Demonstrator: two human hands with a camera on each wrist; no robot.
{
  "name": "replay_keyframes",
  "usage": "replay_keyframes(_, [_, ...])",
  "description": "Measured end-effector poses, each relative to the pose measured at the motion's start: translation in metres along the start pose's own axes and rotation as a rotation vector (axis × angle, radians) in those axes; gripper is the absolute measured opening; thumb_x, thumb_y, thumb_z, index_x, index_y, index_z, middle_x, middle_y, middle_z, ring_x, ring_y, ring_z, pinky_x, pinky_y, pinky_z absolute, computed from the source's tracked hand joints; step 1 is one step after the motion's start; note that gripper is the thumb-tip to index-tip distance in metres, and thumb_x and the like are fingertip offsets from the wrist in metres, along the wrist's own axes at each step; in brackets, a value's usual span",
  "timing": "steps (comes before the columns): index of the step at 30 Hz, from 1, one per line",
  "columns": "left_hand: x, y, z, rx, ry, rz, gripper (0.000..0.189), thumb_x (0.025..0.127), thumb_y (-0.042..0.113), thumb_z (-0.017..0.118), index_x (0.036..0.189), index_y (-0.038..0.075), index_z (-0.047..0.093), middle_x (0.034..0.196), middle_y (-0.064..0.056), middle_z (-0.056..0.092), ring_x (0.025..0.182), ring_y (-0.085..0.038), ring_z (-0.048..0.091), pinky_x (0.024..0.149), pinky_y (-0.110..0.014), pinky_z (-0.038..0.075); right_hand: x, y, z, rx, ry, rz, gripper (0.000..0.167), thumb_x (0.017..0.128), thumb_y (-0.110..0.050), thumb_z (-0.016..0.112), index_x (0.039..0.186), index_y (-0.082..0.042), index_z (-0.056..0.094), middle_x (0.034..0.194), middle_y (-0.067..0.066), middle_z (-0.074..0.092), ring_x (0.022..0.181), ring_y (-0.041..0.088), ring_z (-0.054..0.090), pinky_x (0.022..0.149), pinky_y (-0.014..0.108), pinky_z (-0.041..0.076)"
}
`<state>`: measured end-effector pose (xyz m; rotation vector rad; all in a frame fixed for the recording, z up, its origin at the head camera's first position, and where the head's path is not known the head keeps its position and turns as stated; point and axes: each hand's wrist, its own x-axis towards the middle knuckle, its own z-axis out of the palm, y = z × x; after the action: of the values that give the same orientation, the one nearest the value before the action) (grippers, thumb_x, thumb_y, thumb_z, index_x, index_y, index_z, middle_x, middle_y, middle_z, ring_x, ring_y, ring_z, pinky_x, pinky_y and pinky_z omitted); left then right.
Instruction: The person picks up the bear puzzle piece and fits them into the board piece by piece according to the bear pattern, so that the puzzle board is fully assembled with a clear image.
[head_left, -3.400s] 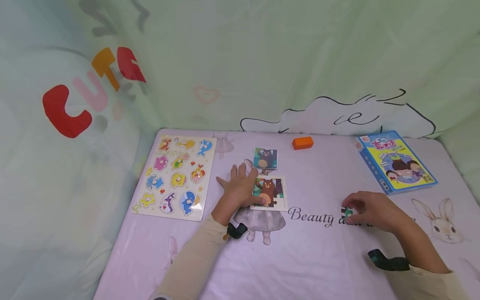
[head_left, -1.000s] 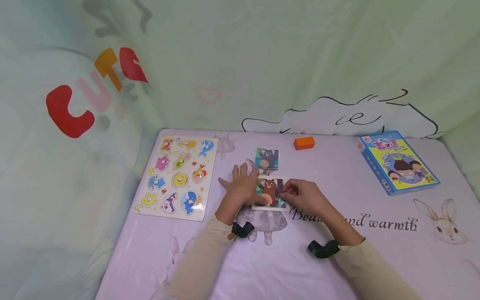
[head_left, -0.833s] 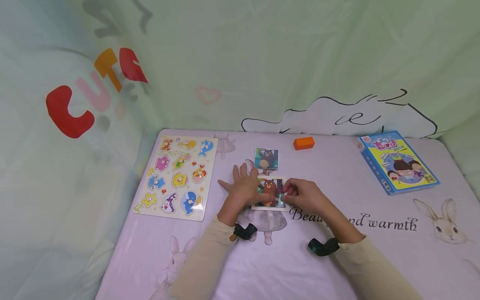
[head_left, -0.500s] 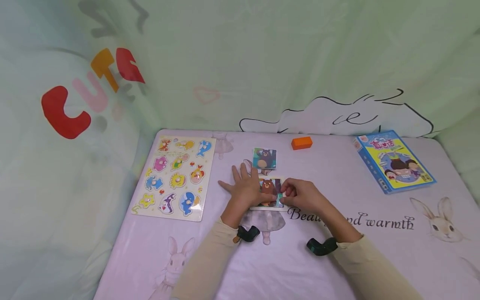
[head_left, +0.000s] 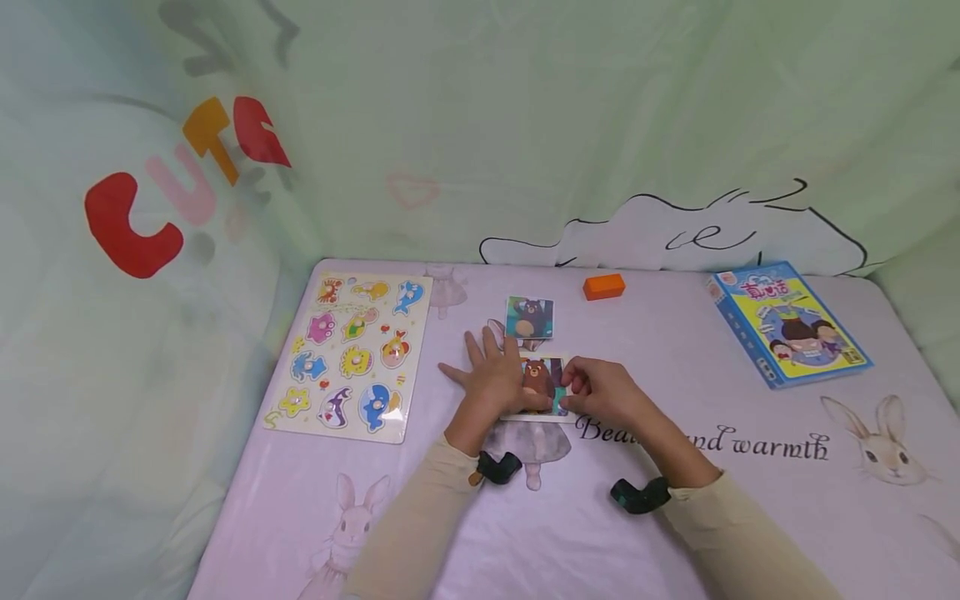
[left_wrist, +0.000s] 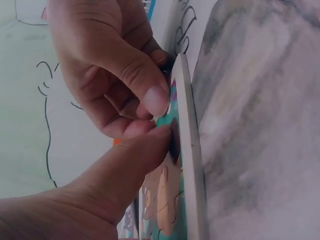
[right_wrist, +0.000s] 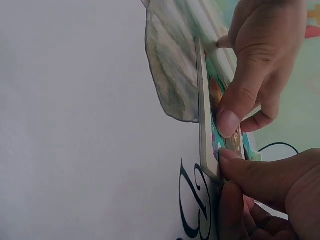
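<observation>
A small jigsaw puzzle of a brown bear lies in a white-edged tray (head_left: 540,418) at mid-table. My left hand (head_left: 491,383) spreads over its left side, fingers straight, thumb resting on the bear. At the right edge my right hand (head_left: 611,393) pinches a teal puzzle piece (head_left: 560,400) between thumb and fingers. In the left wrist view the two thumbs nearly meet over that piece, and the fingers partly hide it. The right wrist view shows my left thumb (right_wrist: 231,120) pressing the puzzle just beyond the right thumb. A bear picture card (head_left: 530,317) lies behind the tray.
A peg board of sea animals (head_left: 345,358) lies on the left. An orange block (head_left: 603,287) stands at the back, and a blue and yellow box (head_left: 791,325) sits at the back right. Cloth walls (head_left: 562,125) rise behind the table.
My right hand has brought the puzzle piece from the right over to the tray's right edge. My left thumb has slid rightward across the bear; the other left fingers remain spread.
</observation>
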<state>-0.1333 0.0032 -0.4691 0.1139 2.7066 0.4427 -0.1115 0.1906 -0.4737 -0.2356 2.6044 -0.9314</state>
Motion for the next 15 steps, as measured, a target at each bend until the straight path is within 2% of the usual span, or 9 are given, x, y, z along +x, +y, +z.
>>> replay_keyframes(8, [0.0013,-0.0012,0.0025,0.048,-0.018,-0.004,0.132,0.063,0.069,0.087,0.163,0.016,0.02,0.172,-0.018,0.004,0.157,-0.048,-0.004,0.103,-0.088,0.008,0.0029,-0.0014,0.0003,-0.03,0.04,0.016,0.018,0.089,-0.018,0.078,0.094,-0.01,0.062,0.078,0.003,0.056,0.071,0.018,0.05,0.064,0.03,0.041])
replay_keyframes(11, [0.0019,-0.0023,0.0034,0.08,-0.03,0.0,0.132,0.062,0.072,0.086,0.163,0.017,0.021,0.172,-0.018,0.003,0.157,-0.047,-0.005,0.103,-0.088,0.009,0.0047,-0.0033,-0.0006,-0.04,0.032,0.018,0.019,0.088,-0.017,0.078,0.093,-0.01,0.062,0.077,0.003,0.056,0.071,0.018,0.05,0.063,0.031,0.04])
replay_keyframes(15, [0.0021,-0.0045,0.005,0.07,-0.032,0.008,0.133,0.062,0.071,0.086,0.163,0.017,0.019,0.172,-0.018,0.002,0.157,-0.046,-0.007,0.103,-0.088,0.007,0.0059,-0.0042,-0.0015,-0.048,0.006,0.034,0.021,0.088,-0.018,0.078,0.094,-0.009,0.061,0.077,0.003,0.055,0.072,0.018,0.051,0.064,0.03,0.04])
